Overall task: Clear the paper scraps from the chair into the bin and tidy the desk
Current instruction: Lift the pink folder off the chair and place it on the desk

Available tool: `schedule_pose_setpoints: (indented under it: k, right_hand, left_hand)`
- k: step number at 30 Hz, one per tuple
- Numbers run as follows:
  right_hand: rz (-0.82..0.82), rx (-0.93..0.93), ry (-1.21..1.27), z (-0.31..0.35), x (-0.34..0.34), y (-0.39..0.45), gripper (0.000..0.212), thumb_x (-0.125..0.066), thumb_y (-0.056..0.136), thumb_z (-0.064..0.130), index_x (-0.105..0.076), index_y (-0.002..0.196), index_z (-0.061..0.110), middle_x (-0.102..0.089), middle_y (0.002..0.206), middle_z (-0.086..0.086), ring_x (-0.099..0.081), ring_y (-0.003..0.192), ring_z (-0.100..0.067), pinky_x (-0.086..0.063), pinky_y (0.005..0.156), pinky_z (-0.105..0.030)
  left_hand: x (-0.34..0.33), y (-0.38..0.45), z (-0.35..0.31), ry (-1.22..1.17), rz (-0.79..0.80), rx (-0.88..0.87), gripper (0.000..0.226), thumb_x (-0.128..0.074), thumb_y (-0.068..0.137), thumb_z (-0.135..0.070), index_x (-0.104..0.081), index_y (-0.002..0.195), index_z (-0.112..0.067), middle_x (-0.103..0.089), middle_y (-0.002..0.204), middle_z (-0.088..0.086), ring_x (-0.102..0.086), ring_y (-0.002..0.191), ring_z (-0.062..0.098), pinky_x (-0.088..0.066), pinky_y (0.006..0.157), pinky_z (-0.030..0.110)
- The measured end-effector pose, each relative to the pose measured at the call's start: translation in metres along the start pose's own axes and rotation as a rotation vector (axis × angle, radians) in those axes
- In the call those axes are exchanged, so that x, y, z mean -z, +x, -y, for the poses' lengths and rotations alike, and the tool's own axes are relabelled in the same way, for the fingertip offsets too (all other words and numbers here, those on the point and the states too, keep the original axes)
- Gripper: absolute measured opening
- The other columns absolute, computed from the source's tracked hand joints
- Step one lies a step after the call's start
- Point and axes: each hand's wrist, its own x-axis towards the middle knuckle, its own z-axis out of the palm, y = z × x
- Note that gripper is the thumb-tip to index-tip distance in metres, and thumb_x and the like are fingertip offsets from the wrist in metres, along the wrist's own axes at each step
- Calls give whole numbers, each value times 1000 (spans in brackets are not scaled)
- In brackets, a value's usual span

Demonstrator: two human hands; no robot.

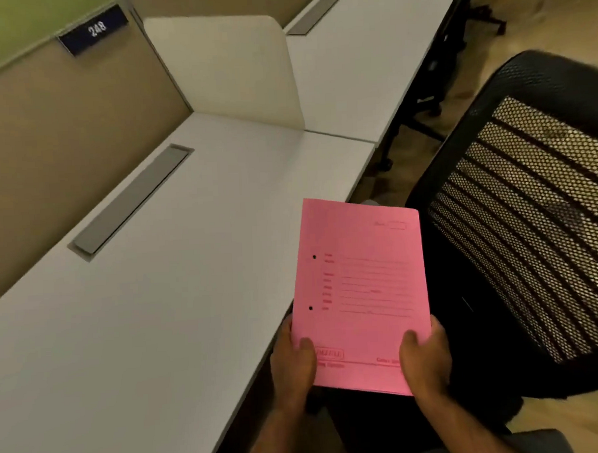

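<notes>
Gripping the pink folder (358, 292) by its near corners, left hand (293, 363) and right hand (425, 361) hold it over the gap between desk (157, 318) and chair (530, 216), long axis pointing away, desk lying just left.

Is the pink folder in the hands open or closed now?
Closed. The pink folder shows only its printed front cover, lying flat, with the left hand and right hand gripping its bottom corners.

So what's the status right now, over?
Both hands, left and right, gripping pink folder at its bottom edge. Held above desk edge, beside mesh chair. No scraps or bin visible.
</notes>
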Motion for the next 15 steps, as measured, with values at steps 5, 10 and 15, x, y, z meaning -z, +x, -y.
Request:
schedule_pose_setpoints:
  k: [5, 10, 15]
  right_hand:
    - [193, 251, -7, 61, -38, -20, 45, -51, 88, 8, -50, 126, 33, -52, 108, 3, -57, 86, -16, -44, 53, -19]
    - [428, 414, -20, 116, -109, -52, 45, -49, 87, 6, -53, 117, 38, -56, 96, 10, -58, 86, -10, -46, 66, -21]
    - [600, 546, -159, 162, -200, -99, 35, -56, 87, 13, -52, 120, 25, -57, 110, 0, -57, 100, -19, -45, 82, -26]
  left_hand:
    - [64, 6, 6, -178, -157, 62, 45, -45, 95, -15, -37, 132, -40, -63, 107, -11, -69, 85, 12, -58, 59, 24]
    - [140, 20, 34, -305, -331, 109, 50, -44, 96, -12, -32, 134, -42, -63, 109, -5, -67, 90, 14, -56, 60, 27]
    - [216, 40, 73, -356, -546, 195, 55, -44, 90, -5, -35, 136, -35, -64, 105, 1, -63, 89, 17, -54, 65, 33]
